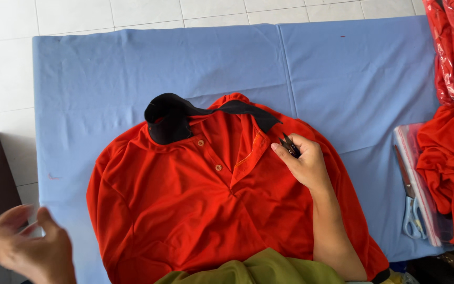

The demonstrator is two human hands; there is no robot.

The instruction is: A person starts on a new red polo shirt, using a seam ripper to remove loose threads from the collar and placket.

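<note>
Left hand (30, 252), lower left of frame, off the table edge: blurred, fingers loosely spread, holding nothing. Right hand (303, 160), right of centre, rests on the shirt (185, 210); fingers pinch small black snips (289, 145), tips aimed at the open placket (248, 158). The shirt lies face up mid-frame on the blue cloth (106, 73), black collar (172, 121) flipped. Judgement: flatten the placket, clip loose threads close, blades clear of the fabric. Scissors (410, 200), far right.
</note>
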